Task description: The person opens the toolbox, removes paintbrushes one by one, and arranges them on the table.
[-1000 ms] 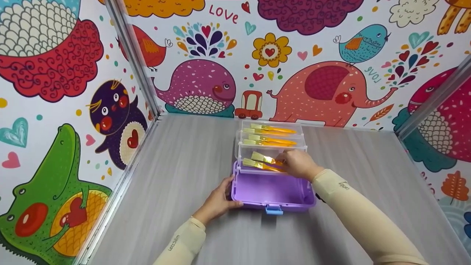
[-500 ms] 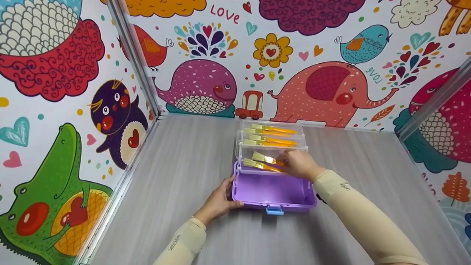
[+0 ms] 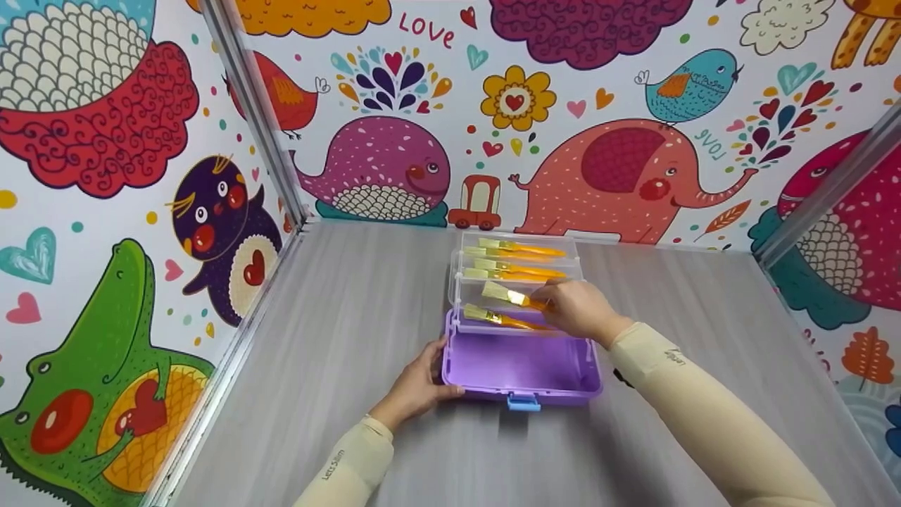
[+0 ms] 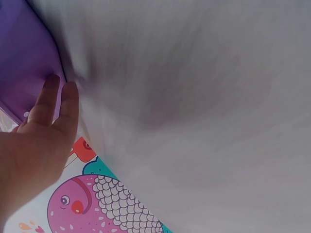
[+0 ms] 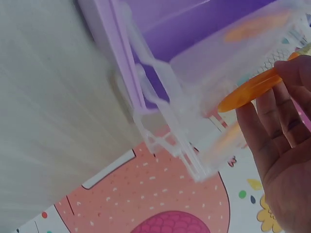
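A purple plastic box [image 3: 566, 396] stands open on the table, its clear stepped trays [image 3: 578, 271] fanned out behind it. My left hand [image 3: 415, 387] rests against the box's left side, thumb at the front corner; in the left wrist view its extended fingers [image 4: 46, 104] press the outer wall. With my right hand [image 3: 581, 308] I pinch the orange handle of a flat paintbrush [image 3: 512, 296] over the lowest tray. In the right wrist view this handle [image 5: 252, 91] sticks out past my fingertips. Another paintbrush [image 3: 493, 317] lies in that tray, just in front of the held one.
More orange-handled paintbrushes lie in the middle tray [image 3: 517, 270] and the rear tray [image 3: 524, 249]. A blue latch [image 3: 524, 403] hangs on the box's front. Cartoon-printed panels [image 3: 380, 169] border the grey table [image 3: 338, 317] at the back and sides.
The held paintbrush has risen slightly and separated from the one in front of it. My right hand has shifted a little up and to the right; the left hand stays on the box.
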Available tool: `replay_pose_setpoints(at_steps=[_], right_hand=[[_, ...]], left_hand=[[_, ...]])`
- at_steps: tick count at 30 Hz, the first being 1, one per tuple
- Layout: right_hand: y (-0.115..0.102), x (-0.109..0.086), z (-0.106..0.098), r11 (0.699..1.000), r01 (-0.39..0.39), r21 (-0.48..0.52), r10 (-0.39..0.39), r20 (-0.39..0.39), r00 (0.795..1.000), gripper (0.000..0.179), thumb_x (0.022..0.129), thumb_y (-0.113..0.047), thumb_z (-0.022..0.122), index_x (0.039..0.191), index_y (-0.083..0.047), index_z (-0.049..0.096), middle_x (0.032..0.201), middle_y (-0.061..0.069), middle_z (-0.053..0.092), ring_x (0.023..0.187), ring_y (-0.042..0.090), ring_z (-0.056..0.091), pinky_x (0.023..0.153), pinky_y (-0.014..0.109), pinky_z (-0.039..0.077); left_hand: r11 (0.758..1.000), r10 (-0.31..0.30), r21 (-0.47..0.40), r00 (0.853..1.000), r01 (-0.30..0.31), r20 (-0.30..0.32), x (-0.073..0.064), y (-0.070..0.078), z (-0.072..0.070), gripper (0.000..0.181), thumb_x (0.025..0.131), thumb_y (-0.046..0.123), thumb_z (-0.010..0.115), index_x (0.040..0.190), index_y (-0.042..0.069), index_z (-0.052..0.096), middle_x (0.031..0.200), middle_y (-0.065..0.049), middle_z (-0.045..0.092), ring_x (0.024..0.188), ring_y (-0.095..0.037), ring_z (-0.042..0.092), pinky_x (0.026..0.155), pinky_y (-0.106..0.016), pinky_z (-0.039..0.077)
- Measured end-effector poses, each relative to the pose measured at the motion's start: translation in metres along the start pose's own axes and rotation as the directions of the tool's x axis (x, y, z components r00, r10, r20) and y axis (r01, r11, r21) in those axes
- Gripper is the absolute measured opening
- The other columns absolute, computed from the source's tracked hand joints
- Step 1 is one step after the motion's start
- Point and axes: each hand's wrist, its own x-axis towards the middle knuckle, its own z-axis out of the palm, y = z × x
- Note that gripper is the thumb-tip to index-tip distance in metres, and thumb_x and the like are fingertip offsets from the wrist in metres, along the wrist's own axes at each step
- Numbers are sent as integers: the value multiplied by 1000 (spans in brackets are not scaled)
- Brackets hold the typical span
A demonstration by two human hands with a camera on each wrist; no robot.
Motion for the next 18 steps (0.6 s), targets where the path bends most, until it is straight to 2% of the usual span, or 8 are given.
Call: replay_pose_setpoints(at_steps=[6,11,18], right_hand=[[8,-14,-20,997,-70,-15,70,-15,997,32,82,-9,77,113,-11,77,102,4,72,81,22,67,76,41,59],[22,-29,-33,991,-133,26,134,-32,990,31,82,-7,79,113,-8,76,101,7,72,83,25,69,77,43,60],[50,-56,-44,978,-181,108,188,-60,980,29,82,-1,76,111,-3,75,101,11,72,84,28,69,75,44,61]], left_hand=[[1000,-16,9,1000,16,14,1,2,-1,96,77,12,86,153,3,30,151,-24,40,131,-37,49,110,-47,37],[999,-29,33,1000,29,6,0,3,-1,96,77,13,86,154,3,29,151,-25,41,131,-38,49,111,-48,37],[998,-51,43,999,51,9,0,4,-1,96,78,12,85,155,5,29,153,-24,38,133,-38,46,112,-46,36]])
